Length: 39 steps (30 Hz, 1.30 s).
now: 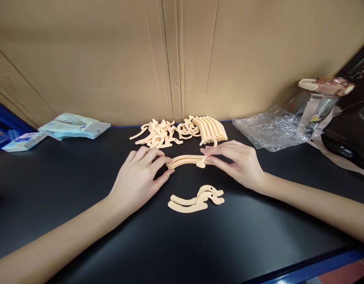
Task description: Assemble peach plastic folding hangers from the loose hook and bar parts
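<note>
In the middle of the black table, two curved beige plastic strips (pixel 184 158), like hanger arms, lie together between my hands. Thumb and fingers of my left hand (pixel 137 169) pinch their left end. My right hand (pixel 238 159) is closed at the right end, on a small beige hooked piece (pixel 201 163) that crosses the strips. Its fingers partly cover that piece, and whether it is joined to the strips I cannot tell. Nearer me rest two wavy beige pieces (pixel 187 207), each with a small hole, one overlapping the other.
Behind my hands lie a loose heap of beige pieces (pixel 159 134), some hooks (pixel 187 128) and a row of curved strips (pixel 211 128). Tissue packs (pixel 75 126) are at the left. Clear plastic wrap (pixel 264 128) and a strapped bottle (pixel 320 102) stand right, before a cardboard wall (pixel 111 59).
</note>
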Each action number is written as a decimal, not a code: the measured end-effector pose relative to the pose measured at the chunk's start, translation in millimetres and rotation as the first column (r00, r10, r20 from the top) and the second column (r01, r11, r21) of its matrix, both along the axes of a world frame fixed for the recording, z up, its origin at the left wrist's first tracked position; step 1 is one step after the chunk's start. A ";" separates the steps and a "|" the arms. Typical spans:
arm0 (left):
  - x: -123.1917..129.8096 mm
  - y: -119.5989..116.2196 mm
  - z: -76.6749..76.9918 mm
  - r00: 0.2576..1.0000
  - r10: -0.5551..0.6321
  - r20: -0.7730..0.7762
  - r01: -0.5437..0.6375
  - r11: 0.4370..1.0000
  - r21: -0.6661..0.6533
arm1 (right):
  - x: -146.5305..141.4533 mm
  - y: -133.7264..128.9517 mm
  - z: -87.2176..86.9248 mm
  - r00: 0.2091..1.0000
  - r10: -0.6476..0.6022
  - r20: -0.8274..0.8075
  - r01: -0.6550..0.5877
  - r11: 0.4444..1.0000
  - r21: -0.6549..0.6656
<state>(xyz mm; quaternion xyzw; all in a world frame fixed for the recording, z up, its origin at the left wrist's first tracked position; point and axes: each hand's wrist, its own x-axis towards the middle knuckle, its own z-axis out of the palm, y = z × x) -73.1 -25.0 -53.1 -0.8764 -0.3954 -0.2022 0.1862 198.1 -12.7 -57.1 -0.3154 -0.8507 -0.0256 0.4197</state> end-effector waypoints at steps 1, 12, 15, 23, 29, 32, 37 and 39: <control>-0.4 0.2 -0.1 1.000 0.006 -0.002 -0.006 1.000 -0.012 | -0.3 0.0 0.0 1.000 0.004 -0.003 -0.004 1.000 -0.002; 0.4 -1.5 0.1 1.000 0.020 0.001 -0.019 0.998 -0.066 | -1.0 -0.1 2.8 0.996 -0.042 -0.078 0.022 0.971 -0.237; 0.7 -1.5 0.5 0.999 0.041 0.032 -0.037 0.991 -0.131 | -0.1 2.0 2.2 0.989 -0.081 -0.122 0.032 0.932 -0.362; 1.2 -2.3 0.2 0.994 0.089 0.065 -0.075 0.978 -0.192 | 2.5 12.1 -2.9 0.961 -0.086 -0.263 -0.049 0.883 -0.467; 0.5 -1.3 -0.5 0.987 0.124 0.106 -0.097 0.968 -0.232 | 3.4 17.6 -6.9 0.961 -0.082 -0.266 -0.070 0.853 -0.517; 0.9 -1.2 0.4 0.983 0.136 0.126 -0.102 0.964 -0.246 | 3.4 17.9 -6.6 0.967 -0.059 -0.250 -0.083 0.849 -0.522; 1.2 -1.5 2.1 0.969 0.171 0.175 -0.121 0.956 -0.268 | 3.2 17.6 -5.6 0.970 -0.031 -0.242 -0.099 0.855 -0.509; 1.2 -2.2 2.4 0.959 0.204 0.199 -0.138 0.944 -0.301 | 3.0 17.8 -5.5 0.969 -0.031 -0.247 -0.103 0.853 -0.512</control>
